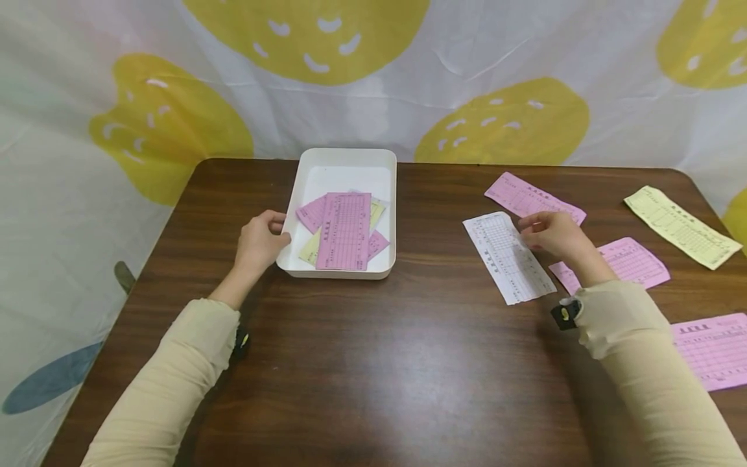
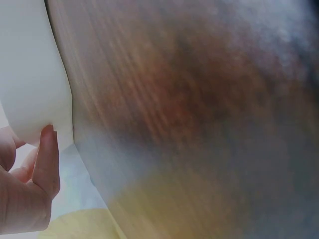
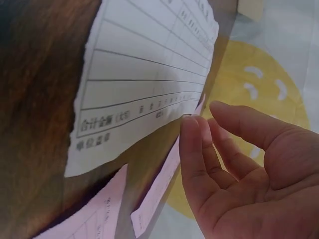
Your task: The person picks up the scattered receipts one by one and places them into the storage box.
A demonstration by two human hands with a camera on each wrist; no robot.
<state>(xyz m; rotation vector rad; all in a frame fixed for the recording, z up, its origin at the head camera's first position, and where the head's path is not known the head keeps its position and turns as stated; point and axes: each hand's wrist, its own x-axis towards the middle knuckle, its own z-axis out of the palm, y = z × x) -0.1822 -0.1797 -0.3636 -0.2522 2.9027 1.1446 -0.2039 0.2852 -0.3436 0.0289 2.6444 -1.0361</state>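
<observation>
While the left hand (image 1: pixel 262 240) is touching the tray (image 1: pixel 335 275) at its left side, thumb parted from fingers, the right hand (image 1: pixel 553 236), likewise parted, is standing at the edge of the white slip (image 1: pixel 506 261) lying on the table (image 1: pixel 362 350).

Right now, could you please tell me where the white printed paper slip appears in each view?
Head: the white printed paper slip lies right of centre, beside the right hand.
Left wrist: it is not in this picture.
Right wrist: it spans the upper middle, above and left of that hand.
Shared landmark: the dark brown wooden table shows in all three views.
</observation>
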